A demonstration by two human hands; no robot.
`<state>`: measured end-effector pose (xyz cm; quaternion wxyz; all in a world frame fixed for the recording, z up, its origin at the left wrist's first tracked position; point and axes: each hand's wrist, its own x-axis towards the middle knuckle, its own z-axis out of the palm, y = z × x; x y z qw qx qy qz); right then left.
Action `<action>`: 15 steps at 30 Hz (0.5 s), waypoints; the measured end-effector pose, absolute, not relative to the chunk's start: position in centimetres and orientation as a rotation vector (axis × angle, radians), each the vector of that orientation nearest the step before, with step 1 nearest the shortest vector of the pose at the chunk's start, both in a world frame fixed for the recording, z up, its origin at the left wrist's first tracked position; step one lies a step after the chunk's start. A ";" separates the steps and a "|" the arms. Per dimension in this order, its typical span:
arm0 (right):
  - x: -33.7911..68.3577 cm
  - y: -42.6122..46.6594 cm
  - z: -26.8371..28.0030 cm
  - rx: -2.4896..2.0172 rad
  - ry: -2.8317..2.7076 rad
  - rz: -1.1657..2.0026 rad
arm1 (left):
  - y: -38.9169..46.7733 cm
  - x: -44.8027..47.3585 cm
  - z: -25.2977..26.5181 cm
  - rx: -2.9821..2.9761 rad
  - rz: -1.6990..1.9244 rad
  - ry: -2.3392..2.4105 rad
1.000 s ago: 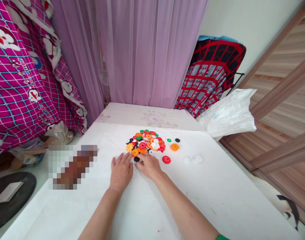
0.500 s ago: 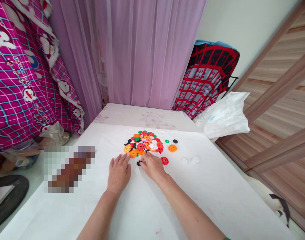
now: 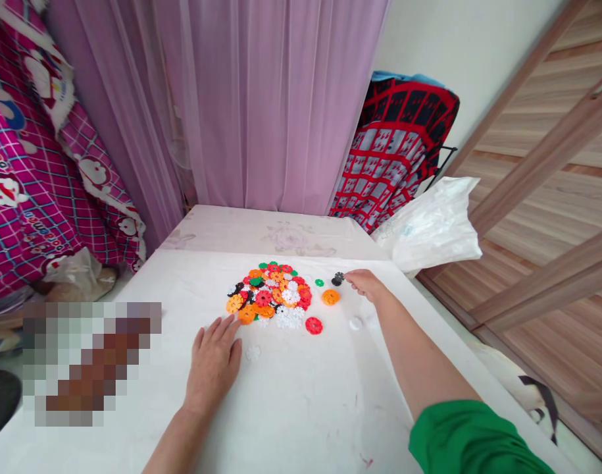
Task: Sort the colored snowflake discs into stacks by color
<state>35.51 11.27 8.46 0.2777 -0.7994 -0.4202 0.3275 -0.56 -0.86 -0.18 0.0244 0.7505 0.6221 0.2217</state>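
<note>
The right hand point(image 3: 364, 284) pinches one black disc point(image 3: 339, 275) between closed fingertips, just above a second black disc point(image 3: 336, 282) on the table point(image 3: 301, 408). The left hand point(image 3: 214, 359) lies loosely spread, fingertips at the uncountable pile point(image 3: 264, 298). One red disc point(image 3: 314, 326) and one green disc point(image 3: 319, 282) lie apart.

I saw the right hand point(image 3: 367, 284) pinching a round, notched black plastic disc point(image 3: 339, 275) right at another black disc point(image 3: 335, 282) on the white-covered surface point(image 3: 291, 395), while the left hand point(image 3: 214, 359) lay palm-down beside a multicoloured heap of flower-edged plastic discs point(image 3: 264, 298).
</note>
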 end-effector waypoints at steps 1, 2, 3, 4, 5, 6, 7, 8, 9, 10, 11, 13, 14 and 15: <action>35.7 11.6 8.1 -2.161 -1.113 0.895 | -0.8 -0.6 -0.2 2.324 0.676 1.923; 35.8 11.9 7.8 -2.173 -1.100 0.910 | -0.9 -0.6 -0.2 2.324 0.665 1.924; 35.9 12.2 7.4 -2.185 -1.089 0.923 | -0.9 -0.6 -0.1 2.320 0.651 1.929; 36.0 12.4 7.2 -2.195 -1.079 0.932 | -0.9 -0.6 -0.1 2.314 0.638 1.936; 36.1 12.5 6.9 -2.203 -1.071 0.938 | -0.9 -0.6 0.0 2.307 0.628 1.947; 36.2 12.7 6.7 -2.211 -1.064 0.943 | -1.0 -0.6 0.1 2.301 0.619 1.958; 36.2 12.7 6.6 -2.217 -1.060 0.946 | -1.0 -0.6 0.1 2.298 0.612 1.969; 36.3 12.8 6.5 -2.222 -1.058 0.947 | -1.1 -0.5 0.2 2.297 0.606 1.977; 36.3 12.9 6.4 -2.226 -1.059 0.947 | -1.1 -0.5 0.2 2.299 0.599 1.981; 36.3 12.9 6.4 -2.229 -1.062 0.945 | -1.1 -0.5 0.2 2.302 0.590 1.982; 36.3 13.0 6.3 -2.233 -1.067 0.941 | -1.1 -0.6 0.2 2.305 0.579 1.981; 36.3 13.0 6.2 -2.240 -1.083 0.922 | -1.1 -0.6 0.2 2.309 0.563 1.979; 36.3 13.1 6.2 -2.244 -1.094 0.907 | -1.1 -0.6 0.1 2.310 0.560 1.979; 36.4 13.1 6.1 -2.246 -1.107 0.887 | -1.0 -0.7 0.1 2.311 0.560 1.979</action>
